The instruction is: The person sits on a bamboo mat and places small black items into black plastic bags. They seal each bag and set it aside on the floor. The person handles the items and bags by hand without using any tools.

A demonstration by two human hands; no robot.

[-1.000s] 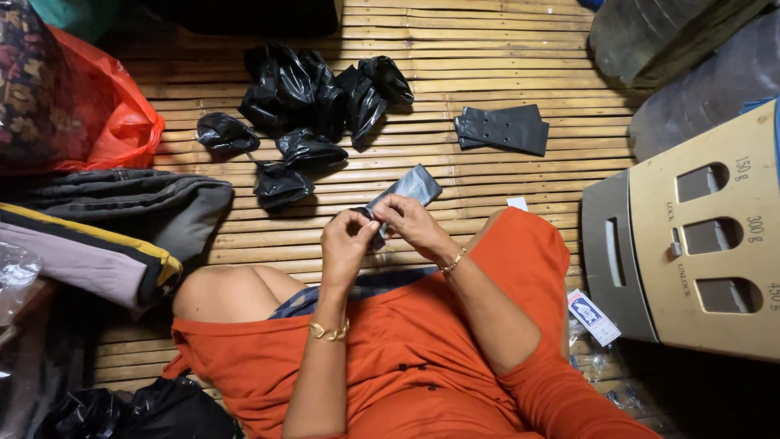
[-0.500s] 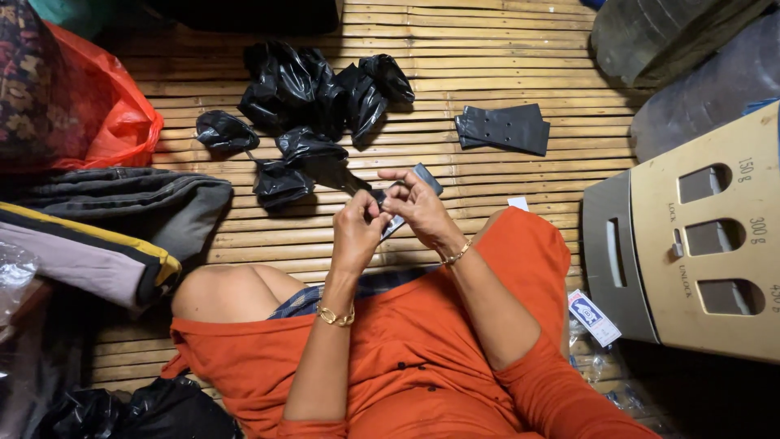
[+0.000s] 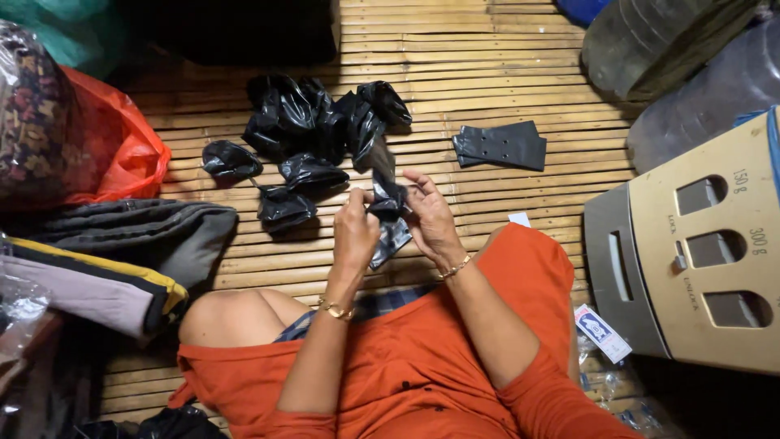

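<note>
Black plastic bag: a small glossy black bag [image 3: 388,213] is held up between both hands, above the bamboo slat floor [image 3: 487,57] and in front of the person's knees; its upper end is twisted into a narrow strip, its lower end hangs flat.
Left hand: the left hand [image 3: 355,230] has its fingers [image 3: 363,201] pinched shut on the bag's left side.
Right hand: the right hand [image 3: 431,218] grips the bag's right edge with thumb and lower fingers, the index finger stretched out loosely above.
Wrists: a gold bracelet [image 3: 335,309] on the left, a thin chain [image 3: 455,267] on the right.
Pile: a heap of crumpled black bags [image 3: 313,130] lies on the floor just beyond the hands.
Flat stack: a neat stack of folded black bags [image 3: 500,146] lies to the right of the pile, apart from it.
Surroundings: folded grey cloth [image 3: 138,236] and a red plastic bag [image 3: 114,146] on the left; a cardboard box [image 3: 715,244] on the right.
</note>
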